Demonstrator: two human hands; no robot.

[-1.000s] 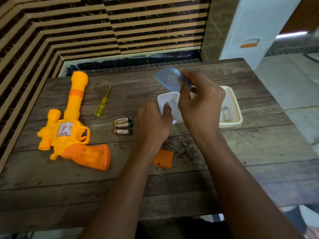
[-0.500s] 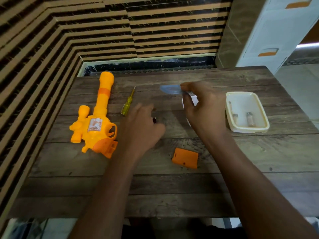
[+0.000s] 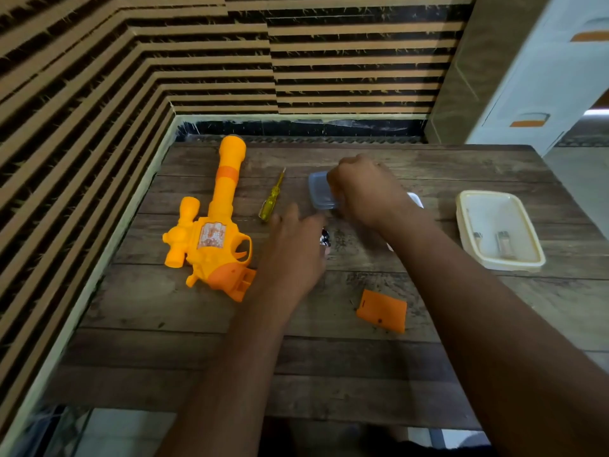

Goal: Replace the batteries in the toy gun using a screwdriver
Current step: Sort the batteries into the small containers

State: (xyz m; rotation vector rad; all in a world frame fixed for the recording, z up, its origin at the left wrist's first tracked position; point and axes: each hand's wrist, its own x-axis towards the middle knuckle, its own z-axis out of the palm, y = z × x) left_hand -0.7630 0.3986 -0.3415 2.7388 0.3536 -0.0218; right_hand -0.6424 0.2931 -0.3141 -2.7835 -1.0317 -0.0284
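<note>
The yellow and orange toy gun (image 3: 211, 232) lies at the table's left with its grip compartment uncovered. Its orange battery cover (image 3: 382, 311) lies apart, near the middle front. A yellow screwdriver (image 3: 272, 201) rests just right of the barrel. My left hand (image 3: 293, 255) lies over the loose batteries (image 3: 324, 240), of which only the ends show beside it. I cannot tell whether it grips them. My right hand (image 3: 365, 189) holds a translucent blue lid (image 3: 319, 192) low over the table. A small white container (image 3: 416, 199) is mostly hidden behind that hand.
A cream tray (image 3: 461, 225) with two batteries in it stands at the right on the wooden table (image 3: 329, 374). A striped wall runs along the left and back edges. A white cabinet (image 3: 543, 77) stands beyond the far right corner.
My left hand left the white container and moved left onto the loose batteries. My right hand carried the blue lid lower and to the left. The view shifted as my head moved.
</note>
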